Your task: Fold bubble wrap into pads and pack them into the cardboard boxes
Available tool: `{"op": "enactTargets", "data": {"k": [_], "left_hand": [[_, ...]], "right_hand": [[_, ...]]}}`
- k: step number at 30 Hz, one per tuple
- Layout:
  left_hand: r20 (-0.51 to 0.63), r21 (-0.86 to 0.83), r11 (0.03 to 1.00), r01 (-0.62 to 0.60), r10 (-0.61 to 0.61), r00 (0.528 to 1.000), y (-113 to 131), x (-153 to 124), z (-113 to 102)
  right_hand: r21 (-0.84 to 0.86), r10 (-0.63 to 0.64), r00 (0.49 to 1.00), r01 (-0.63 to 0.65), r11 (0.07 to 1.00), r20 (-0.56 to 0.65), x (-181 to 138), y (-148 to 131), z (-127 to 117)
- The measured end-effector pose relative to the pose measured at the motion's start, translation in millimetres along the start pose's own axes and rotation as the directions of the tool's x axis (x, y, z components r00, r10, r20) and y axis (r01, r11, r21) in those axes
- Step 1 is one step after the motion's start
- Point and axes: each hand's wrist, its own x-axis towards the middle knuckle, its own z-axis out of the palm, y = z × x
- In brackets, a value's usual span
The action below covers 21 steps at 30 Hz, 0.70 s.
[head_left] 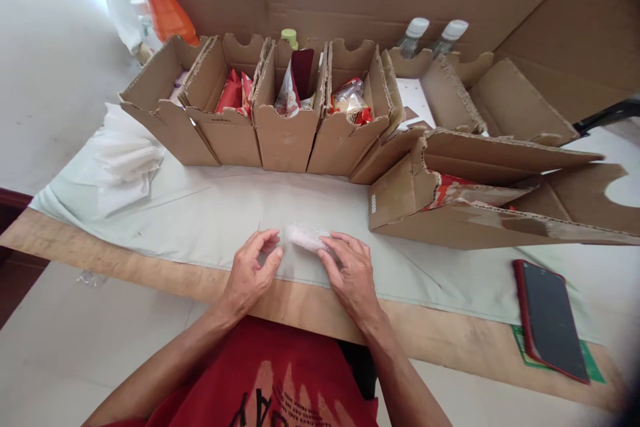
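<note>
A small clear plastic packet (pixel 305 237) with something pale inside lies on the light cloth (pixel 210 213) near the table's front edge. My right hand (pixel 350 273) pinches the packet's right end with its fingertips. My left hand (pixel 253 267) sits just left of the packet, fingers curled toward it, thumb and forefinger close together at its left end; whether they touch the plastic is unclear.
A row of open cardboard bins (pixel 285 127) holding red and clear snack packs stands behind. A flattened carton (pixel 450 193) lies at the right. A phone in a red case (pixel 550 320) rests front right. Folded white plastic (pixel 125 160) is at left; bottles (pixel 163 0) stand at the back.
</note>
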Motion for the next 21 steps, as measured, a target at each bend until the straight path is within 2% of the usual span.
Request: {"op": "enactTargets", "data": {"k": [2,4,6,8,11,13,15,17,21], "left_hand": [[0.142,-0.195,0.971,0.138,-0.111,0.984,4,-7,3],[0.271,-0.35,0.914,0.204,-0.109,0.956,9,-11,11],[0.308,-0.431,0.879,0.201,-0.066,0.949,15,-13,19],[0.294,-0.397,0.903,0.167,-0.047,0.955,21,-14,21],[0.329,-0.16,0.987,0.032,0.023,0.944,29,-14,18],[0.401,-0.043,0.99,-0.137,0.142,0.905,32,-14,18],[0.462,-0.019,0.96,-0.279,0.256,0.849,34,-16,23],[0.481,-0.02,0.934,-0.356,0.321,0.816,35,-17,31],[0.485,-0.025,0.9,-0.435,0.391,0.782,46,-11,42]], "right_hand": [[0.103,0.108,0.994,-0.107,0.989,-0.01,-7,-6,1],[0.207,0.182,0.983,-0.184,0.961,0.026,-16,-15,2],[0.277,0.201,0.977,-0.212,0.937,0.069,-25,-22,0],[0.289,0.194,0.976,-0.214,0.933,0.096,-30,-26,-7],[0.309,0.197,0.964,-0.246,0.919,0.18,-31,-25,-32],[0.348,0.19,0.94,-0.285,0.893,0.282,-29,-24,-54],[0.35,0.156,0.918,-0.29,0.891,0.364,-27,-24,-71],[0.303,0.136,0.908,-0.269,0.914,0.396,-24,-25,-84],[0.208,0.133,0.93,-0.213,0.955,0.344,-18,-20,-113]]}}
